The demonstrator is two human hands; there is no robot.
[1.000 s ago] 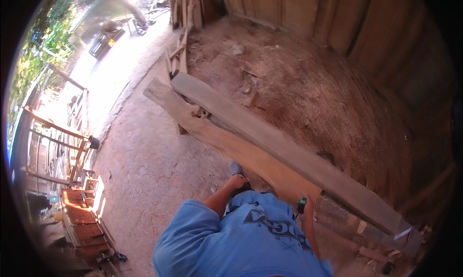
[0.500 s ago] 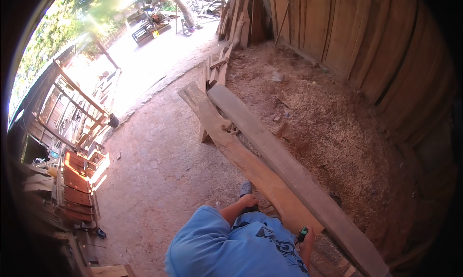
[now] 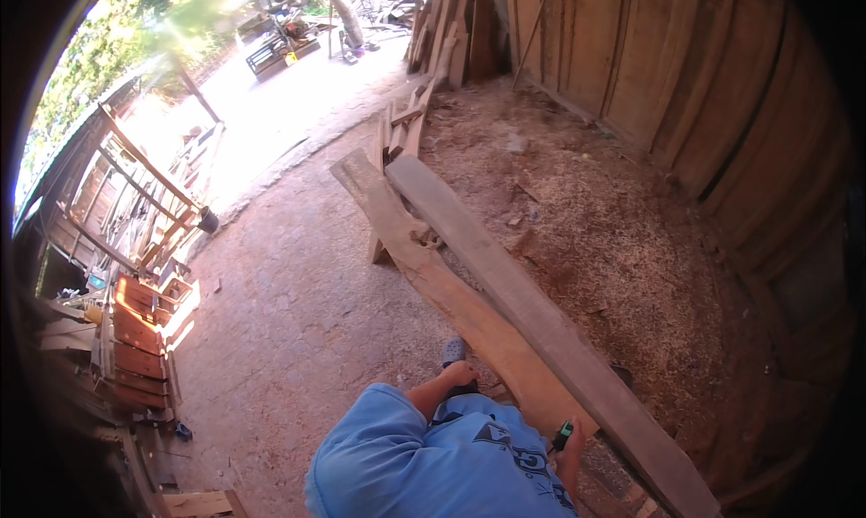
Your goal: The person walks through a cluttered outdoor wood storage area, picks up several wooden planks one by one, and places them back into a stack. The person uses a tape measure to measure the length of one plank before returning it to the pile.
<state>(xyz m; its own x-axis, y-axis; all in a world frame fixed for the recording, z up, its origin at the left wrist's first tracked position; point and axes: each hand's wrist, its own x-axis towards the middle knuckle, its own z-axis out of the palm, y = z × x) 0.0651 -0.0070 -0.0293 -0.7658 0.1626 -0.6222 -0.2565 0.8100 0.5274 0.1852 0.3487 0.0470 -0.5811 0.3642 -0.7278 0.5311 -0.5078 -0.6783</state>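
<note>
My right hand (image 3: 570, 453) is closed round a small black-and-green tool (image 3: 563, 434), beside the near end of a light brown plank with a wavy edge (image 3: 478, 324). The tool is too small in view to name its kind. My left hand (image 3: 461, 373) is low in front of my body, left of the plank and apart from it. Its fingers look curled, and whatever they may hold is hidden. A long, straight greyish plank (image 3: 541, 315) lies along the right side of the wavy one. Near the far end, the wavy plank has a knot hole.
Wood shavings (image 3: 622, 247) cover the ground on the right, before a tall board wall (image 3: 667, 76). Cut timber (image 3: 410, 125) stands and lies beyond the planks' far ends. On the left are reddish wooden panels (image 3: 140, 346) and a black bucket (image 3: 208, 220) near a rack.
The view has shifted slightly, so the planks sit a little further left. My right hand still has the small tool, and my left hand keeps its place by my body.
</note>
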